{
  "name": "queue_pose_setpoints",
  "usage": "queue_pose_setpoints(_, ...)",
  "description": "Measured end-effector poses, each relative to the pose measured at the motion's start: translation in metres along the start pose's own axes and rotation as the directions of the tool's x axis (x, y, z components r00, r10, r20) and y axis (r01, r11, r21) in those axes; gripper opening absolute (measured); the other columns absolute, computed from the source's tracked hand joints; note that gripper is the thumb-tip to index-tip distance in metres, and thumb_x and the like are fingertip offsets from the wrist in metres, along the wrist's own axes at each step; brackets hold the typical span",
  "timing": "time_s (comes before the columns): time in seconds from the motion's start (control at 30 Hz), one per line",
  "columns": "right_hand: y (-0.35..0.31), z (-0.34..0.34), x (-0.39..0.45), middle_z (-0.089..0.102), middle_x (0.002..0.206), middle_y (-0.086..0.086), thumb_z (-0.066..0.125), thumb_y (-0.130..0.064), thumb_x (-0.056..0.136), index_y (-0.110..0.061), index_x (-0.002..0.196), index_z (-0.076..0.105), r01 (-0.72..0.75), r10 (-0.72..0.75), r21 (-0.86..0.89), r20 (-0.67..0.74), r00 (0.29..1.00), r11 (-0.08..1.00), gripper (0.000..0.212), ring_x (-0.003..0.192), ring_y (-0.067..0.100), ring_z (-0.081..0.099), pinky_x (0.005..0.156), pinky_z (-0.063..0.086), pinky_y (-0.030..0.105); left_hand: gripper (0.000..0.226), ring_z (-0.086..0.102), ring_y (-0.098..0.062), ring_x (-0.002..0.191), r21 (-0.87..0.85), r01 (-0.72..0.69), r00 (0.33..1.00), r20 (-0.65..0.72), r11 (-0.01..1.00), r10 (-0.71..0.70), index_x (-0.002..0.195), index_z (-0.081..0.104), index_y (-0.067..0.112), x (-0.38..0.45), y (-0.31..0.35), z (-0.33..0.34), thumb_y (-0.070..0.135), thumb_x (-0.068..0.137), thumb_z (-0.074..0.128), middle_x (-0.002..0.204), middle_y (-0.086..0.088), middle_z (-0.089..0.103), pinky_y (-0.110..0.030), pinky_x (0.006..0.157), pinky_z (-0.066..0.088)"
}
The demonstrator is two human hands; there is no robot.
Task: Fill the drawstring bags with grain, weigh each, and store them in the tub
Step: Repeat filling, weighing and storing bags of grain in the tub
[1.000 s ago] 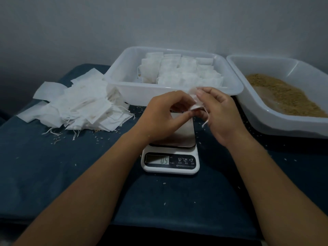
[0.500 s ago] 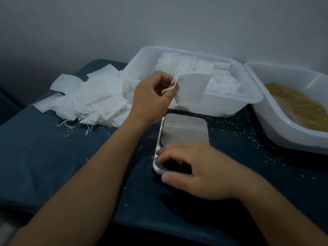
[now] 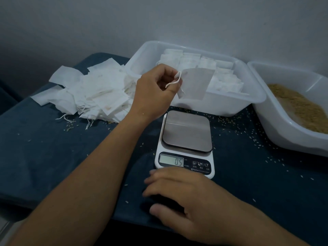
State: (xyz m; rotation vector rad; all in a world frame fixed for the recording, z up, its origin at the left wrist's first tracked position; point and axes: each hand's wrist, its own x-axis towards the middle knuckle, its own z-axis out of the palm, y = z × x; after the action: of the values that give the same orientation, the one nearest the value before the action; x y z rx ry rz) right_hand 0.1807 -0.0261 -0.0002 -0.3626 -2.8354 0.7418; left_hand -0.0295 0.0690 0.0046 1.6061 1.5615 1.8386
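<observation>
Two bare hands over a dark counter (image 3: 53,157), right hand (image 3: 179,197) nearest with fingers (image 3: 159,190) relaxed and spread just before the scale (image 3: 185,144), beyond it left hand (image 3: 156,89) pinching an empty drawstring bag (image 3: 195,83) by its cord in front of the tub (image 3: 221,102) of filled bags, grain tray (image 3: 276,119) at right, pile of empty bags (image 3: 92,93) at left.

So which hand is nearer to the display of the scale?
The right hand: it lies open on the cloth just in front of the display. The left hand is raised behind the scale, pinching an empty bag.
</observation>
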Motion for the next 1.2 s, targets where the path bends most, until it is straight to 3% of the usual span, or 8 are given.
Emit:
queue_pose_setpoints(0.1,0.011,0.001,-0.013,0.069,0.114,-0.01,0.069,-0.031,0.098,-0.022,0.114,0.074,-0.128,0.092,-0.14,-0.241,0.966,0.982,0.018,0.108,0.008,0.063,0.098,0.048,0.021,0.008,0.073,-0.017,0.079,0.008,0.005,1.0,0.021,1.0,-0.005,0.093,0.069,0.017,-0.001,0.001,0.001,0.023,0.099,0.07,0.084,0.001,0.075,-0.046,0.08,0.062)
queue_pose_setpoints(0.2,0.027,-0.018,-0.026,0.065,0.089,-0.02,0.07,-0.035,0.096,-0.035,0.097,0.066,-0.432,0.373,-0.015,-0.481,0.794,0.902,0.004,0.087,0.002,0.063,0.075,0.049,0.017,0.009,0.072,-0.014,0.077,0.012,0.007,1.0,0.022,1.0,-0.008,0.094,0.07,0.016,-0.001,0.002,0.001,0.024,0.099,0.071,0.084,0.002,0.074,-0.043,0.08,0.062)
queue_pose_setpoints(0.27,0.045,-0.03,-0.036,0.065,0.083,-0.019,0.069,-0.039,0.093,-0.041,0.092,0.058,-0.618,0.568,0.037,-0.439,0.696,0.785,0.011,0.087,-0.002,0.061,0.065,0.045,0.016,0.009,0.073,-0.016,0.078,0.018,0.0,1.0,0.031,1.0,0.0,0.095,0.069,0.017,-0.001,0.002,0.003,0.025,0.099,0.07,0.084,0.003,0.075,-0.043,0.08,0.063)
queue_pose_setpoints(0.37,0.066,-0.04,-0.046,0.068,0.092,-0.024,0.069,-0.04,0.092,-0.045,0.09,0.055,-0.695,0.718,0.199,-0.305,0.626,0.691,0.015,0.077,0.004,0.067,0.068,0.053,0.029,0.006,0.072,-0.014,0.077,0.031,-0.019,0.999,0.041,0.999,0.017,0.094,0.069,0.022,-0.001,0.0,0.003,0.026,0.098,0.07,0.083,0.007,0.074,-0.037,0.079,0.063)
queue_pose_setpoints(0.5,0.072,-0.035,-0.044,0.073,0.083,-0.006,0.076,-0.03,0.091,-0.04,0.084,0.059,-0.676,0.749,0.354,-0.126,0.65,0.646,0.021,0.069,0.018,0.071,0.072,0.063,0.045,0.006,0.071,-0.015,0.076,0.026,-0.005,0.999,0.044,1.0,0.004,0.092,0.068,0.028,-0.002,-0.002,0.004,0.026,0.096,0.071,0.083,0.007,0.074,-0.043,0.08,0.063)
queue_pose_setpoints(0.7,0.077,-0.031,-0.04,0.07,0.072,-0.005,0.077,-0.02,0.093,-0.03,0.08,0.06,-0.633,0.726,0.428,-0.083,0.683,0.645,0.023,0.061,0.013,0.064,0.052,0.049,0.02,0.005,0.071,-0.011,0.073,0.054,0.008,0.997,0.08,0.999,-0.012,0.092,0.07,0.026,-0.005,-0.004,0.007,0.025,0.097,0.072,0.079,0.013,0.073,-0.04,0.079,0.063)
queue_pose_setpoints(0.83,0.08,-0.035,-0.037,0.064,0.067,-0.003,0.075,-0.008,0.094,-0.012,0.083,0.054,-0.621,0.741,0.544,-0.001,0.672,0.564,0.023,0.056,0.019,0.061,0.055,0.048,0.024,0.006,0.07,-0.009,0.073,0.061,0.012,0.996,0.084,0.998,-0.017,0.092,0.07,0.026,-0.006,-0.002,0.009,0.024,0.097,0.073,0.079,0.013,0.073,-0.036,0.079,0.063)
queue_pose_setpoints(1.2,0.081,-0.039,-0.031,0.061,0.072,0.007,0.074,-0.002,0.092,-0.016,0.083,0.042,-0.644,0.769,0.587,0.057,0.637,0.49,0.036,0.047,0.014,0.056,0.04,0.032,0.014,0.007,0.074,-0.017,0.079,0.042,-0.004,0.994,0.109,0.999,0.0,0.092,0.069,0.03,-0.011,0.001,0.012,0.026,0.096,0.073,0.084,0.009,0.075,-0.046,0.079,0.064)
